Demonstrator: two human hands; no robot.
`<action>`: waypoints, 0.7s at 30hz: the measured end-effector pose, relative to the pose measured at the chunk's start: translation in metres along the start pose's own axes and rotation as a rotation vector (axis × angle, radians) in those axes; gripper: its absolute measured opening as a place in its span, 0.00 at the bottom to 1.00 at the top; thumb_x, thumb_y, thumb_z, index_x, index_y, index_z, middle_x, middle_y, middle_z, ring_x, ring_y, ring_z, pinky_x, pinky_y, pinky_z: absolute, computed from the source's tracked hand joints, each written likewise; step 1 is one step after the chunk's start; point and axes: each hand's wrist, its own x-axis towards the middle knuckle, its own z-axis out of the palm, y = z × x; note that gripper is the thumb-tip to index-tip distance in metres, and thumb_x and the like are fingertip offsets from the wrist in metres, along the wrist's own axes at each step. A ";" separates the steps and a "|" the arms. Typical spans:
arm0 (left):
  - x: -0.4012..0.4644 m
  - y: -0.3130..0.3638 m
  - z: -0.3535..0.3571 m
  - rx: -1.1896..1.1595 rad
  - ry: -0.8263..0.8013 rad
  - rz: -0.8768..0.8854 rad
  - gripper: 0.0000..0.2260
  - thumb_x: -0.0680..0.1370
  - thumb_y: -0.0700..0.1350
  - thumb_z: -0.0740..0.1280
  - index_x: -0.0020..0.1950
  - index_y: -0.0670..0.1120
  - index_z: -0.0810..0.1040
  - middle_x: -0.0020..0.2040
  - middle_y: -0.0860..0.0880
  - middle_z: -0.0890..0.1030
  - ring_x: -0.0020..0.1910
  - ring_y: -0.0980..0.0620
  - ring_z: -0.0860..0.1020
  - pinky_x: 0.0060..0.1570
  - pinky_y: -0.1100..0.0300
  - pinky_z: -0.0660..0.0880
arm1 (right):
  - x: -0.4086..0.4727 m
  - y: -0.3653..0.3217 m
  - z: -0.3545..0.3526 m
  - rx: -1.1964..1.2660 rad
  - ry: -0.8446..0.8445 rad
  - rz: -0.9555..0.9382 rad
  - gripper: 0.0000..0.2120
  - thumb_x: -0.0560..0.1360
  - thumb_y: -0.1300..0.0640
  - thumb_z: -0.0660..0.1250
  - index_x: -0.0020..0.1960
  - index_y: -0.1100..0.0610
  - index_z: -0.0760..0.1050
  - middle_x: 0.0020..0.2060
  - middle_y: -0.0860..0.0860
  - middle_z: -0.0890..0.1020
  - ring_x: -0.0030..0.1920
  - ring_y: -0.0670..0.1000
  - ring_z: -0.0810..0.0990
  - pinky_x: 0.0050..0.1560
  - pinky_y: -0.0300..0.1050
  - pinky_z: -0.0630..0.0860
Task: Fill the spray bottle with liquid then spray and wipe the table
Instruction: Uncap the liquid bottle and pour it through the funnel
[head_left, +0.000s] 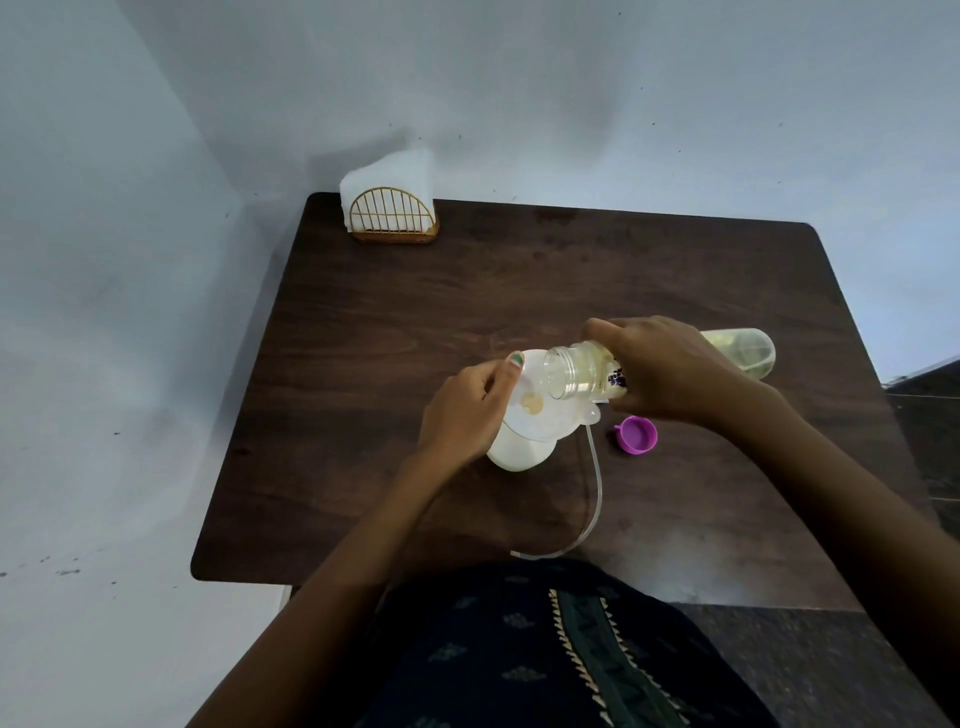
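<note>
A white spray bottle (514, 454) stands near the middle of the dark wooden table (467, 291), with a clear funnel (540, 410) set in its neck. My left hand (465, 410) grips the funnel's left rim and the bottle. My right hand (670, 371) holds a clear bottle of yellowish liquid (576, 371) tipped on its side, its open mouth over the funnel. A little liquid pools at the funnel's centre. A purple cap (638, 435) lies on the table to the right of the funnel.
A thin clear tube (597, 488) curves from beside the spray bottle toward the table's near edge. A gold wire holder with white napkins (392, 208) stands at the back left corner. Walls close in behind and to the left.
</note>
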 end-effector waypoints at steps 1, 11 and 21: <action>0.000 0.000 0.000 0.002 0.000 -0.001 0.21 0.81 0.59 0.54 0.32 0.52 0.70 0.28 0.54 0.72 0.38 0.47 0.79 0.36 0.56 0.68 | 0.000 0.000 0.000 0.001 -0.001 0.000 0.20 0.65 0.56 0.73 0.54 0.55 0.70 0.42 0.52 0.81 0.40 0.56 0.79 0.37 0.49 0.76; 0.001 -0.001 0.000 0.016 -0.010 0.003 0.20 0.81 0.60 0.53 0.35 0.53 0.73 0.30 0.54 0.74 0.38 0.49 0.79 0.37 0.54 0.70 | 0.000 -0.002 0.000 0.016 0.000 0.003 0.21 0.65 0.56 0.73 0.55 0.55 0.70 0.43 0.52 0.81 0.41 0.56 0.80 0.39 0.52 0.78; 0.000 0.000 0.000 0.018 -0.016 -0.004 0.20 0.81 0.59 0.53 0.34 0.53 0.71 0.29 0.55 0.73 0.38 0.49 0.79 0.36 0.57 0.67 | 0.000 -0.003 -0.003 0.008 -0.020 0.002 0.22 0.66 0.55 0.74 0.56 0.55 0.70 0.44 0.51 0.82 0.42 0.54 0.80 0.40 0.49 0.77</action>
